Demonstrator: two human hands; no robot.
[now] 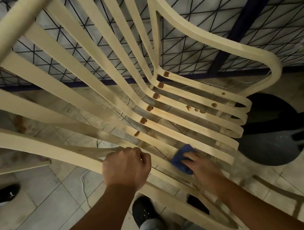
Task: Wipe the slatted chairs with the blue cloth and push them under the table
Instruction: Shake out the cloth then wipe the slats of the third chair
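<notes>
Overhead, from the head view, the left hand (126,166) is gripping a curved side bar of the slatted chair (14,25), fingers curling round it. Just beside it, the right hand (201,165) is pressing the blue cloth (180,159) onto a seat slat, fingers lying together. Brown stains (188,108) are dotting the farther slats.

No words or numbers are legible; only a small white logo (11,194) marks the black shoe (3,193).

L hand (126,166) grips chair (11,29); R hand (203,166) presses blue cloth (180,159) on slat.
</notes>
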